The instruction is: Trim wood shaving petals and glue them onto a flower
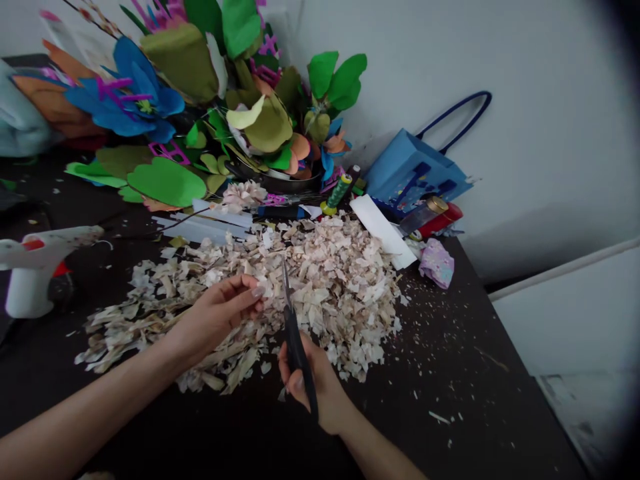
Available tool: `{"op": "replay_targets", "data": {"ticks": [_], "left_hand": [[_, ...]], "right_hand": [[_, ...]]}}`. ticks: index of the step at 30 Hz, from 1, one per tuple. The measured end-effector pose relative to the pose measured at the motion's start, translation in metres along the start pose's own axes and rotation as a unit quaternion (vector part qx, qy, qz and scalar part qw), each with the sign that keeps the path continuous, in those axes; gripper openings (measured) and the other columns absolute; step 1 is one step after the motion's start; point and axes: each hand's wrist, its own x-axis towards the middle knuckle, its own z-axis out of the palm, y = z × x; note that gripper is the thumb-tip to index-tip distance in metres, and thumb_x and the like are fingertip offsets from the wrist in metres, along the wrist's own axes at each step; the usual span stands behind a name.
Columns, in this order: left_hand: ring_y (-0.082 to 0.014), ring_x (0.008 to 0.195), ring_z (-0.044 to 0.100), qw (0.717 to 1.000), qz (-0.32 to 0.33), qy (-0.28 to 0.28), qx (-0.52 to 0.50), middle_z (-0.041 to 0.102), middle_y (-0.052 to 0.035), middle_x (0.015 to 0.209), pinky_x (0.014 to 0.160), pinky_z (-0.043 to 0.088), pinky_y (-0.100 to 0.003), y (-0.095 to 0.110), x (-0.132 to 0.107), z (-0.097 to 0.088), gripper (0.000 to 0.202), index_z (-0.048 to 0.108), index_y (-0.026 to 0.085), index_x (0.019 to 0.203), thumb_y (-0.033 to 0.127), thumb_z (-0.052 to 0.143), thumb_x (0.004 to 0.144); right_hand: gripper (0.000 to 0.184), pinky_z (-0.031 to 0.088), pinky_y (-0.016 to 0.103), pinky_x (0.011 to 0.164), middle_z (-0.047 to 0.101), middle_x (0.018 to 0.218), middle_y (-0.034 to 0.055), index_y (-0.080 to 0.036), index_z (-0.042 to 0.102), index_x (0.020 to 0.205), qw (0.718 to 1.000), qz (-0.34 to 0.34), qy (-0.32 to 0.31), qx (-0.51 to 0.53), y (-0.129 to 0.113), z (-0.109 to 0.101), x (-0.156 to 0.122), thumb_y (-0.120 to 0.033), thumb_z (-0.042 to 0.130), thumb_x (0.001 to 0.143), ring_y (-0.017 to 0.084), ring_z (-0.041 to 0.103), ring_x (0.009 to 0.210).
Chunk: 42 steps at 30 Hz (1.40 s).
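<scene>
My right hand (313, 380) is wrapped round the black handles of a pair of scissors (295, 340), whose blades point away from me and look closed or nearly so. Left of the blades, my left hand (233, 303) pinches a small pale dried flake (265, 289) between thumb and fingers. Its edges blend into the pile behind, so its outline is hard to make out. Both hands are over a broad heap of cream and beige dried petal-like flakes (340, 293) spread on the dark table (425, 413).
A white glue gun (40, 260) stands at the left. Felt flowers and leaves (165, 183) fill the back. Near the wall are a thread spool (340, 190), a blue gift bag (410, 167), a white strip (383, 230) and a crumpled lilac wad (437, 263). Small scraps litter the right side.
</scene>
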Motion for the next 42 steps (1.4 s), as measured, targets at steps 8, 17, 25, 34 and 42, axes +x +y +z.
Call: {"op": "replay_targets", "data": {"ticks": [8,17,25,34,42], "left_hand": [[-0.0112,0.072,0.063,0.995,0.051,0.065,-0.053,0.067,0.0011,0.074,0.067,0.053,-0.02,0.0,0.003,0.0,0.033,0.069,0.017,0.077,0.034,0.094,0.064],[-0.0109,0.071,0.06,0.991,0.083,0.066,-0.078,0.064,0.0014,0.071,0.066,0.051,-0.02,-0.001,0.004,0.001,0.029,0.067,0.017,0.075,0.031,0.092,0.067],[-0.0095,0.067,0.059,0.991,0.084,0.066,-0.083,0.065,0.0019,0.07,0.064,0.051,-0.018,-0.003,0.003,0.003,0.034,0.068,0.017,0.074,0.033,0.095,0.062],[-0.0094,0.07,0.061,0.991,0.074,0.065,-0.088,0.067,0.002,0.072,0.068,0.052,-0.018,-0.01,0.003,0.002,0.028,0.07,0.018,0.076,0.031,0.093,0.067],[-0.0089,0.07,0.062,0.991,0.077,0.056,-0.099,0.068,0.0016,0.071,0.067,0.053,-0.016,-0.012,0.003,0.004,0.029,0.071,0.017,0.075,0.031,0.094,0.065]], "right_hand": [[0.061,0.029,0.023,0.048,0.047,0.06,-0.006,-0.02,0.051,0.088,0.999,0.029,-0.014,-0.005,0.008,0.007,-0.003,-0.079,0.063,0.077,0.009,0.035,0.05],[0.058,0.03,0.022,0.046,0.05,0.059,-0.0057,-0.02,0.053,0.087,0.998,0.06,-0.022,0.0,0.011,0.008,-0.003,-0.074,0.068,0.075,0.009,0.037,0.048],[0.053,0.03,0.022,0.047,0.047,0.056,-0.0078,-0.021,0.053,0.087,0.998,0.064,-0.022,-0.004,0.009,0.01,-0.003,-0.07,0.069,0.077,0.009,0.036,0.048],[0.057,0.031,0.022,0.046,0.048,0.059,-0.0059,-0.02,0.054,0.083,0.996,0.083,-0.003,-0.025,0.01,0.01,0.0,-0.075,0.069,0.073,0.01,0.042,0.049],[0.056,0.032,0.022,0.046,0.048,0.058,-0.0064,-0.019,0.055,0.083,0.995,0.101,0.001,-0.007,0.011,0.012,0.001,-0.071,0.071,0.072,0.01,0.041,0.048]]}}
